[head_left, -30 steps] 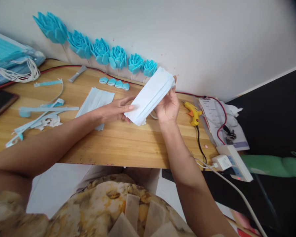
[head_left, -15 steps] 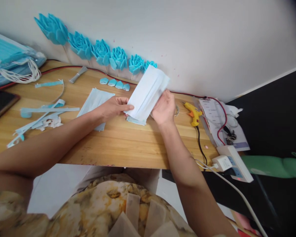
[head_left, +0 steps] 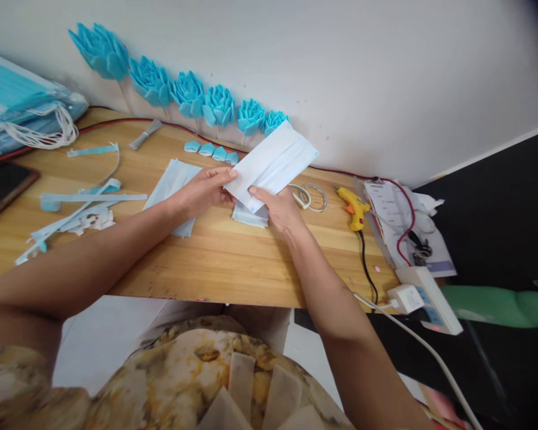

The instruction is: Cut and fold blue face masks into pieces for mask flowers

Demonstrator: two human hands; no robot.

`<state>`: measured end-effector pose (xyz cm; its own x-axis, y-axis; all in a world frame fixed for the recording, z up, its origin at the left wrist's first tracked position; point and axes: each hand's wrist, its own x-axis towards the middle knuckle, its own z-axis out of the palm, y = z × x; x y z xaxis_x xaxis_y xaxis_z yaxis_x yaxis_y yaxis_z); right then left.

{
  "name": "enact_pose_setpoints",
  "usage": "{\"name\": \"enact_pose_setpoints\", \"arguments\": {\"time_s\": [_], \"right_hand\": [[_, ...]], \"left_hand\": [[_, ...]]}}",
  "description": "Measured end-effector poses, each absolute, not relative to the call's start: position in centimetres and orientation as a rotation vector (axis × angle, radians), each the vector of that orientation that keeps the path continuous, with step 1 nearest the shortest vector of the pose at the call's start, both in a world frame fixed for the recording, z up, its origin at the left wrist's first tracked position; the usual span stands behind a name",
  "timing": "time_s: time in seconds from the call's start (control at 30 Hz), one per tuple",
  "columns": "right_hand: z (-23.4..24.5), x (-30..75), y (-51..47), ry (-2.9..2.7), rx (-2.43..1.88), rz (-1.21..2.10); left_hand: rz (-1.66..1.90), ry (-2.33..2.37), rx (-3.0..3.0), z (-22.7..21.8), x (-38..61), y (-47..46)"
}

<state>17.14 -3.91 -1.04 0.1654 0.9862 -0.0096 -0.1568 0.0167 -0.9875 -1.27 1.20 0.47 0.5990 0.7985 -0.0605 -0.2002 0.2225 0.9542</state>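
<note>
Both my hands hold one pale blue pleated face mask [head_left: 275,162] just above the wooden desk [head_left: 215,257]. My left hand [head_left: 204,190] pinches its near left corner. My right hand [head_left: 278,206] grips its lower edge from beneath, fingers closed. Under the hands lies another folded mask piece [head_left: 251,216]. A flat mask [head_left: 173,185] rests on the desk to the left of my left hand.
Several blue fabric flowers [head_left: 188,94] lean along the wall. Cut mask strips [head_left: 78,206] lie at left, a mask pack [head_left: 22,110] at far left. White ear loops [head_left: 312,196], a yellow glue gun [head_left: 352,206] and a power strip [head_left: 425,292] are at right.
My right hand slid from the mask's far end down to its near edge. The mask lowered and tilted flatter, uncovering the ear loops on the desk.
</note>
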Motion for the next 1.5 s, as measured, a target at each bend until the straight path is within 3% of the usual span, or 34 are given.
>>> {"name": "enact_pose_setpoints", "arguments": {"time_s": [0.53,1.07,1.5], "right_hand": [[-0.9,17.2,-3.7,-0.9,-1.182,1.044],[0.6,21.4,-1.9,-0.72,-1.05,0.822],[0.7,21.1,-2.1,-0.684,-1.033,0.894]], "left_hand": [[0.665,0.793,1.789,0.1,-1.8,1.2],[0.582,0.772,1.818,0.8,-1.7,0.8],[1.044,0.927,1.446,0.1,-1.8,2.1]]}}
